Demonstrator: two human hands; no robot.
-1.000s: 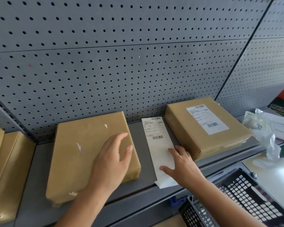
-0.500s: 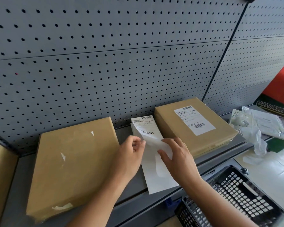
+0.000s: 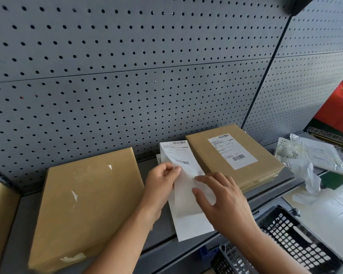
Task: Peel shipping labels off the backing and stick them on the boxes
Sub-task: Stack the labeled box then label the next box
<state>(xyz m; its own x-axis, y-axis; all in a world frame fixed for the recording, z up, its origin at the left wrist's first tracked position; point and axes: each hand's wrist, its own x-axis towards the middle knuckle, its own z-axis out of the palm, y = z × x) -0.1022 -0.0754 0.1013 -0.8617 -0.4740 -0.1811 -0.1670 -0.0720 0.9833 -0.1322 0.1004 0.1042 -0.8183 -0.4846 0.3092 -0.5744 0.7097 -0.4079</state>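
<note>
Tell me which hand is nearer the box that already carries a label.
Right. The right hand presses the backing sheet just beside the labelled box, at its near left corner. The left hand pinches the shipping label farther left, across the sheet.

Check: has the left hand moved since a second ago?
Yes. The left hand left the unlabelled box and went right to pinch the label.

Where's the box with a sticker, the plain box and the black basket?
Box with a sticker (image 3: 207,155): head view, bare brown top.
Plain box (image 3: 87,204): head view, top's middle.
Black basket (image 3: 305,244): head view, mesh wall.
</note>
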